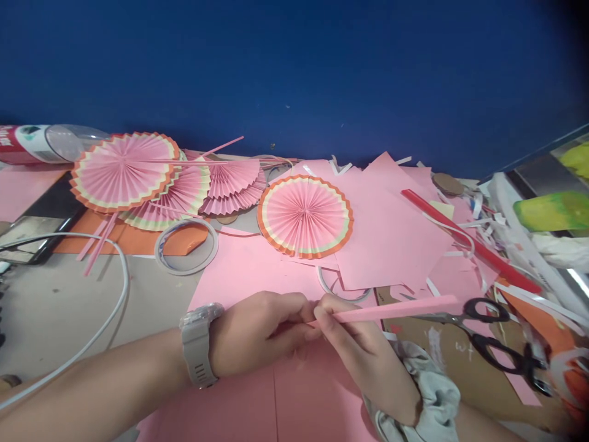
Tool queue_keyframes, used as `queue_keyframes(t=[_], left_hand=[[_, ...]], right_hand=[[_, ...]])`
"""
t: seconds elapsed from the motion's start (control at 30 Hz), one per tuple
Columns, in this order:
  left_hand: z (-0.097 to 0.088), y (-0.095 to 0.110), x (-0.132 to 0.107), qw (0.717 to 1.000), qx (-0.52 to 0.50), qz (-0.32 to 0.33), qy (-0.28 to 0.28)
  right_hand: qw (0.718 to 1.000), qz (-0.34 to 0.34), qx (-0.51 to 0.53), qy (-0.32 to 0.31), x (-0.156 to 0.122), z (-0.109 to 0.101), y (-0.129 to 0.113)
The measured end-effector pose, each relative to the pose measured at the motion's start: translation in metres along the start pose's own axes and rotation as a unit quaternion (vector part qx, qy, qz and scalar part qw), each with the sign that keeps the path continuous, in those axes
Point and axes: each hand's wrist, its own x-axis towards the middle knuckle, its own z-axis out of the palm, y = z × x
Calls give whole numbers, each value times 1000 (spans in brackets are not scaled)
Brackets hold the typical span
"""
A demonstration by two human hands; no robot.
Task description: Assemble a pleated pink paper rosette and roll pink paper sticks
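Note:
A narrow pink paper strip (pixel 396 310) runs out to the right from between my two hands. My left hand (pixel 264 331), with a grey watch on its wrist, pinches the strip's left end. My right hand (pixel 356 344), with a pale scrunchie on its wrist, grips the strip between thumb and fingers right beside the left. Both hands are over large pink paper sheets (pixel 239 399). Just beyond them lies a round pleated paper fan (pixel 304 215) with an orange and cream edge. Black-handled scissors (pixel 488 331) lie to the right, partly behind the strip's far end.
More pleated fans (pixel 126 172) with pink sticks are heaped at the back left, near a plastic bottle (pixel 55 144). A tape roll (pixel 186 245) and white cable (pixel 122 276) lie left. Pink sheets (pixel 391 233), a red strip (pixel 469 239) and paper scraps cover the right. A blue wall (pixel 294 73) stands behind.

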Motion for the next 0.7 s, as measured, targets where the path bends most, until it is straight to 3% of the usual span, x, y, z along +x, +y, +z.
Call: queue_keyframes(t=[0.23,0.4,0.7], left_hand=[[-1,-1,1,1000,19,-14,-10],[-1,-1,1,1000,17,-12,-11],[1,-6,-1,997,-81,-16,0]], right_hand=[[998,-15,-16,62,-1,-1,1],[998,-18,-23,54,-1,-1,0],[995,-43,-51,71,-3,2,4]])
